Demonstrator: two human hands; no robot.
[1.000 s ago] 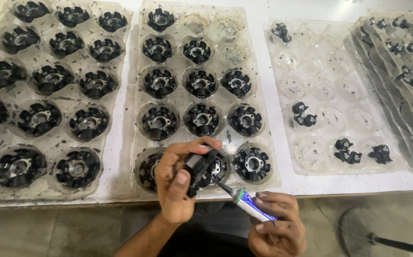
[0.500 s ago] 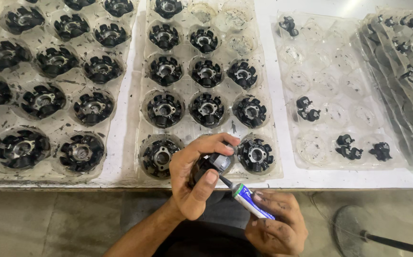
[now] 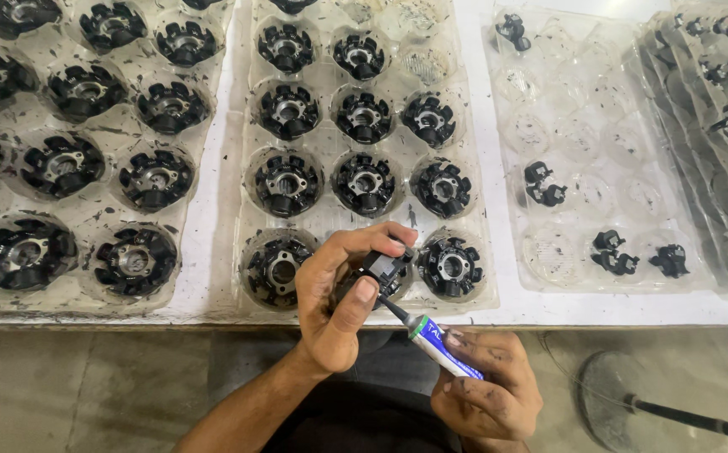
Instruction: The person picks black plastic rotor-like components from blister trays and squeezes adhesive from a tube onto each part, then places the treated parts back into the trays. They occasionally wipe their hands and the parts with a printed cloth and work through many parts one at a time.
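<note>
The left hand [image 3: 340, 302] is clamped around a black round part [image 3: 378, 273], held just in front of the middle tray [image 3: 242, 168], over its near edge. To the right of that part, the right hand [image 3: 485, 390] grips a small tube [image 3: 439, 346], its thin nozzle touching the part. Right of the middle tray lies a clear tray [image 3: 578, 101] with a few small black pieces.

workshop: bench of part-filled trays [image 3: 364, 222]

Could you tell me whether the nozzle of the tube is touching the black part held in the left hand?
Touching. The head view shows the tube in the right hand, its dark nozzle meeting the black part gripped by the left hand, no gap visible.
</note>
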